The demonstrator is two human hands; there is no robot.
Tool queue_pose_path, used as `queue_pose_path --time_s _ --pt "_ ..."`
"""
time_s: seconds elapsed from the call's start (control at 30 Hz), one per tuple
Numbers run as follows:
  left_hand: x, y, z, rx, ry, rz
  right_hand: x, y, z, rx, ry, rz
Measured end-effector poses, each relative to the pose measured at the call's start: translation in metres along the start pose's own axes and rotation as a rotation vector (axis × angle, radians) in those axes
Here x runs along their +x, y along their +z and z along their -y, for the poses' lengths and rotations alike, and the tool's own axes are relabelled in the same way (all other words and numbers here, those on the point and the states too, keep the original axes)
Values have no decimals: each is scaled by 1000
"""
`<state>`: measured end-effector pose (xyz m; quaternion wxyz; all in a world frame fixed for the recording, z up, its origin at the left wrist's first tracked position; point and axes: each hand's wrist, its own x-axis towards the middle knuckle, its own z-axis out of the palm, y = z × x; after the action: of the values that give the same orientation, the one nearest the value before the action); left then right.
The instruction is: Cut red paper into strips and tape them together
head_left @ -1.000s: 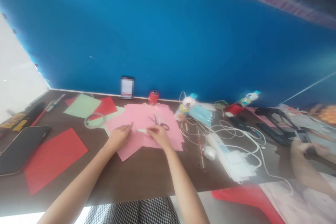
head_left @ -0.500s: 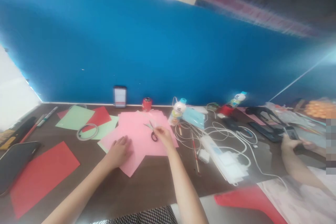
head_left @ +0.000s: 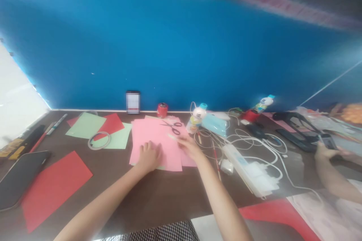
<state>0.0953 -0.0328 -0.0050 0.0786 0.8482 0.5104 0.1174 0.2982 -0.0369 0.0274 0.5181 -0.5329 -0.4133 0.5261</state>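
A stack of pink paper sheets [head_left: 149, 133] lies squared up on the dark table. My left hand [head_left: 149, 157] rests on its near edge, fingers bent down onto the paper. My right hand [head_left: 189, 146] sits at the stack's right edge, its fingers pinching a thin pale stick [head_left: 172, 136], maybe a pencil. Black-handled scissors [head_left: 173, 125] lie on the pink paper just beyond my right hand, untouched.
Green and red sheets [head_left: 96, 128] with a tape ring [head_left: 98, 140] lie at left, plus a red sheet [head_left: 55, 184] and a dark tablet [head_left: 19, 175]. White cables and a power strip [head_left: 246, 165] crowd the right. Another person's hand [head_left: 328, 150] holds a phone at far right.
The pink sheets went from fanned out to a tidy stack. The scissors now lie farther back, and my right hand has left them and holds the pale stick. My left hand slid right.
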Motion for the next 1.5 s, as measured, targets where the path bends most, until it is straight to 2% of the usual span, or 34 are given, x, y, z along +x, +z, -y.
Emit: queue_pose_path --time_s 0.1,0.2,0.3,0.53,0.67,0.8,0.97,1.17,1.33,1.5 --pt "4 -5 18 -109 69 16 -14 0 8 -76 73 123" --pt "-1 -4 32 -233 142 -67 -28 1 7 -196 151 278" --pt "-16 -1 33 -291 210 -119 -38 3 -1 -263 232 317" --pt "-39 -6 23 -198 473 -57 -50 0 -13 -336 292 294" --pt "-39 -8 28 -163 545 7 -53 -5 -15 -316 321 251" --pt "-39 -8 33 -137 614 24 -57 -7 -16 -311 350 232" --pt "-41 -7 32 -102 669 -17 -58 -6 -17 -339 349 215" --pt "-43 -5 32 47 732 -57 -59 -3 -19 -401 317 196" --pt "-43 -9 31 85 728 -48 -62 -1 -18 -430 316 135" --pt "-44 -11 29 66 710 -35 -63 1 -14 -438 328 130"
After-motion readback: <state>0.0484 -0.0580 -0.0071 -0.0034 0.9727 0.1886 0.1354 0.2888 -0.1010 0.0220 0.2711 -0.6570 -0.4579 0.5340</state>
